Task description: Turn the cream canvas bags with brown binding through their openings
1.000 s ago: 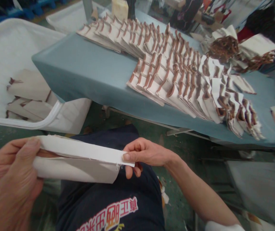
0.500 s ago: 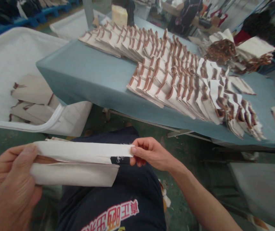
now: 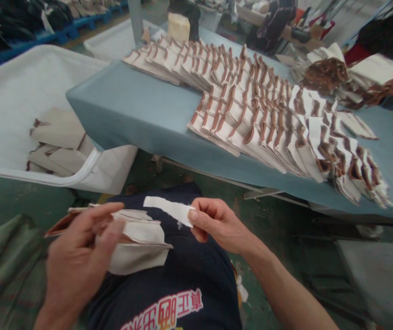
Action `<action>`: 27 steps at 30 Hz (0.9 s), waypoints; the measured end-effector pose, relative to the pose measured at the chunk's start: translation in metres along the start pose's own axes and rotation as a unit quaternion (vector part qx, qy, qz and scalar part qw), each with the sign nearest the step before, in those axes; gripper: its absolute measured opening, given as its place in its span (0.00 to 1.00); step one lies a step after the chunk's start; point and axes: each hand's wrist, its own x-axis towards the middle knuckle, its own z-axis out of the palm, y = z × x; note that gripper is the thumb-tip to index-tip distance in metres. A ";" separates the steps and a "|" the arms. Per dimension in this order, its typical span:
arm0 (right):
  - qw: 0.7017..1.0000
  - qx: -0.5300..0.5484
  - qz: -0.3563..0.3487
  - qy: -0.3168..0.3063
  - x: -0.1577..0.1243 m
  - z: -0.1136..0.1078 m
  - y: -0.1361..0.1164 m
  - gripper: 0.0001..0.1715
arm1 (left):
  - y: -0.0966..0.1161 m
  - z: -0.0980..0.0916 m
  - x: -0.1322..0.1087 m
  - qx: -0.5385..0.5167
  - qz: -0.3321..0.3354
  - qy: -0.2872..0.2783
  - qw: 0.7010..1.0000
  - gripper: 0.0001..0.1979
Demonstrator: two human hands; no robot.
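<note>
In front of my dark apron, my left hand (image 3: 79,256) is closed around a folded cream fabric piece (image 3: 139,256) with brown edging. Its thumb and forefinger lie over the layers, and its other fingers are partly hidden. To the right, my right hand (image 3: 215,224) pinches one end of a short white fabric strip (image 3: 165,207) between thumb and fingers. The strip points left, above the cream piece and apart from it. Loose threads hang from its lower edge near my fingertips.
A blue-covered table (image 3: 113,101) carries long rows of cream pieces (image 3: 237,110) with brown edges. At left, a white bin (image 3: 48,59) holds more fabric pieces. Stacked pieces (image 3: 327,73) stand at the table's far right. Green cloth (image 3: 7,275) lies at lower left.
The white strip has come away from the cream piece and is now in my right hand alone. My left hand has moved right along the cream piece.
</note>
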 end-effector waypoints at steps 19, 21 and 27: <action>0.999 -0.002 -0.011 0.048 -0.010 0.023 0.002 0.33 | 0.051 0.060 -0.006 -0.032 0.326 0.027 0.944 0.12; 0.998 -0.011 -0.017 0.055 -0.018 0.023 0.000 0.33 | 0.050 0.059 -0.005 -0.030 0.321 0.021 0.946 0.12; 0.978 -0.113 -0.075 0.159 -0.034 0.014 0.001 0.23 | 0.058 0.049 0.000 -0.140 0.161 -0.055 0.975 0.10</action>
